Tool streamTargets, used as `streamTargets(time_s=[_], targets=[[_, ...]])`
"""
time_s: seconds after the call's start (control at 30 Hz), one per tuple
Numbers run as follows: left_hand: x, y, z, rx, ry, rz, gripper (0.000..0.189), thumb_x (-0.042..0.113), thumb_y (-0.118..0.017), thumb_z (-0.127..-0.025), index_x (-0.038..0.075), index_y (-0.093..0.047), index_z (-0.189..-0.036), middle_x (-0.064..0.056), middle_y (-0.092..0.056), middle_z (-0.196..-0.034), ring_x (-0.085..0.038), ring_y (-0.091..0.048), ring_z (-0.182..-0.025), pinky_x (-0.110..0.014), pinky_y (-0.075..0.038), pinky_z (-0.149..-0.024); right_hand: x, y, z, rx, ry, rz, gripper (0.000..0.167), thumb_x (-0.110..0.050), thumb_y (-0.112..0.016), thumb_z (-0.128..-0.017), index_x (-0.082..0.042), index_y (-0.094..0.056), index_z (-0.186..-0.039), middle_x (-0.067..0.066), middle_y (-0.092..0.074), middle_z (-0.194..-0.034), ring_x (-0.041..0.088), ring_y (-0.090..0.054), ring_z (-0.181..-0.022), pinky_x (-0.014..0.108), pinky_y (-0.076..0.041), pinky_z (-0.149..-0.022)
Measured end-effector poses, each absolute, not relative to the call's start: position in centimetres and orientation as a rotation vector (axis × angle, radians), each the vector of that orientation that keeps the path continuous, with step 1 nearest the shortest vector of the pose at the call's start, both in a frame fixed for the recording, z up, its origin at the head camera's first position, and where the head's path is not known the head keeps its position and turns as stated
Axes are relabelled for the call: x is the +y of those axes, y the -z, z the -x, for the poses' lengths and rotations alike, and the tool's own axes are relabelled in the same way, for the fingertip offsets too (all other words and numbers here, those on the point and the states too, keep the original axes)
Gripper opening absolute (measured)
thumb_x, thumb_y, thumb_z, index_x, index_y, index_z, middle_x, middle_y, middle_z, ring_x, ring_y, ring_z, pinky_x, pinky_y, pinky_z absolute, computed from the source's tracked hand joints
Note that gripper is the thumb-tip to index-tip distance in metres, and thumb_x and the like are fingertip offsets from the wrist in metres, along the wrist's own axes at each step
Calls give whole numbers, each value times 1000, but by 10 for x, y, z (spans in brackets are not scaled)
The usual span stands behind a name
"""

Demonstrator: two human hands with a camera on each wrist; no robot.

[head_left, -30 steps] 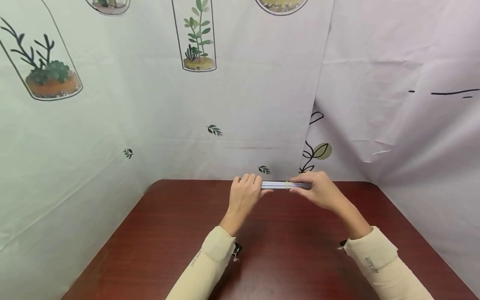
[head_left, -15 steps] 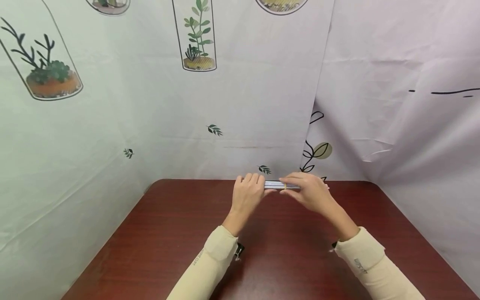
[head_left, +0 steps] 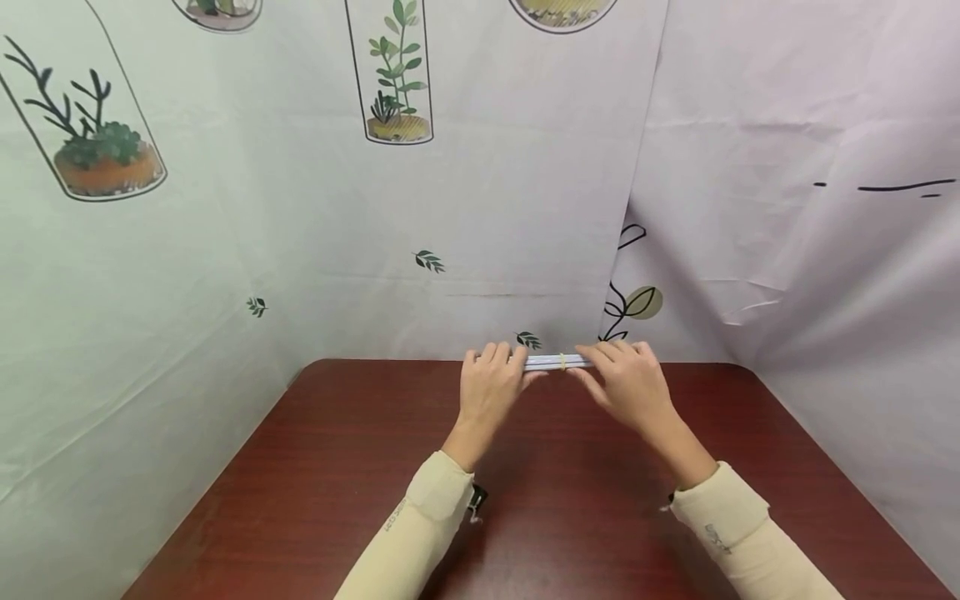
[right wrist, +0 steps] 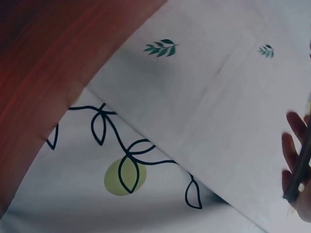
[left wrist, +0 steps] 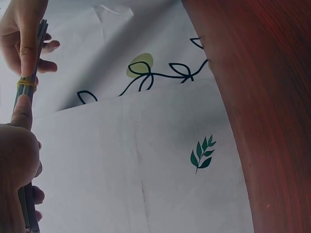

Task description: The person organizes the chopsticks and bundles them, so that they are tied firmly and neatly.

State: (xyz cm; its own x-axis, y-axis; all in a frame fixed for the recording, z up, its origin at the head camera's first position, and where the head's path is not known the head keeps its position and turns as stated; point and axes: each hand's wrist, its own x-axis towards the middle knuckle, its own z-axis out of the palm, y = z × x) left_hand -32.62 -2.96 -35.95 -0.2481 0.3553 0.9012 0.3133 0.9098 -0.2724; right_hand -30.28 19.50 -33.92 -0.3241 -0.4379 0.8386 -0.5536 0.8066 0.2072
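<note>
A slim bundle of long, thin, pale grey sticks (head_left: 543, 362) is held level above the table's far edge. Round its middle sits a yellow rubber band (head_left: 562, 362). My left hand (head_left: 491, 385) grips the left part, fingers over the far side and thumb along the near side. To the right of the band, my right hand (head_left: 633, 385) holds the bundle between thumb and fingers. In the left wrist view the left thumb lies just short of the band (left wrist: 26, 84). The right wrist view catches only the bundle's dark end (right wrist: 297, 177) against the right fingers (right wrist: 290, 150).
A reddish-brown wooden table (head_left: 555, 517) with rounded far corners lies under both forearms. White cloth (head_left: 480, 225) printed with plants hangs behind it and along both sides. Cream sleeves (head_left: 438, 492) cover the forearms, with a small dark device (head_left: 476, 498) by the left cuff.
The right hand has shifted left along the bundle, and the band sits a little further left than a second ago. The left hand keeps its grip almost in place.
</note>
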Motion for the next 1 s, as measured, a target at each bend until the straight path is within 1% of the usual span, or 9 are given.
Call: streamTargets(time_s=[0.1,0.2,0.3,0.5,0.67,0.73,0.87,0.97,1.0], targets=[[-30,358,325,-1855,-49,481,52,65,-65,-78,14,-60,-83,0,-54,-71,-18,-55,-68,-35,-43,-63,192,344,305,-1890,-73,-691,42,-44,-60,-91,-6,-71,-104,9,-70,-89,32,-59,-74,48,-42,-65],[-30,358,323,-1851,-49,472,53,66,-63,-79,13,-61,-83,-1,-55,-73,-18,-56,-70,-35,-45,-66,189,348,307,-1814,-50,-652,47,-48,-52,-96,-4,-69,-101,11,-67,-86,34,-57,-73,51,-41,-68],[-30,357,322,-1846,-51,457,55,67,-59,-81,12,-62,-82,-1,-57,-74,-19,-57,-71,-35,-46,-66,188,351,309,-1755,-55,-614,49,-49,-50,-98,-3,-68,-99,13,-65,-84,36,-54,-72,52,-40,-69],[-30,356,322,-1800,-41,437,56,68,-61,-79,12,-61,-81,-1,-58,-76,-20,-57,-73,-36,-45,-69,186,359,313,-1669,-75,-538,51,-49,-51,-97,-1,-64,-96,15,-60,-82,37,-51,-71,55,-39,-72],[-27,353,322,-1778,-14,412,57,69,-51,-82,13,-60,-81,-2,-57,-78,-22,-55,-74,-37,-45,-77,181,361,317,-1596,-59,-469,52,-51,-47,-99,-3,-65,-98,15,-59,-82,37,-51,-70,55,-38,-70],[-26,353,322,-1786,-9,398,58,70,-50,-82,13,-60,-82,-2,-56,-79,-22,-55,-75,-37,-45,-82,180,361,318,-1581,-58,-452,52,-51,-45,-100,-3,-66,-99,15,-59,-81,37,-51,-70,55,-38,-70],[-25,354,323,-1793,-7,378,59,70,-57,-79,12,-60,-84,-3,-55,-78,-22,-56,-77,-38,-45,-86,179,362,318,-1562,-69,-436,54,-53,-42,-100,-4,-64,-95,15,-58,-79,38,-51,-69,55,-37,-69],[-25,356,323,-1797,-16,368,59,70,-62,-77,11,-60,-84,-3,-54,-76,-22,-55,-76,-37,-45,-84,178,362,319,-1562,-69,-430,56,-54,-40,-100,-3,-62,-92,15,-57,-78,38,-50,-69,55,-37,-69],[-25,356,324,-1799,-27,363,59,70,-61,-77,11,-59,-84,-3,-53,-75,-21,-55,-76,-36,-44,-82,178,362,319,-1564,-67,-427,56,-54,-39,-100,-3,-61,-91,15,-56,-78,38,-50,-69,55,-37,-69]])
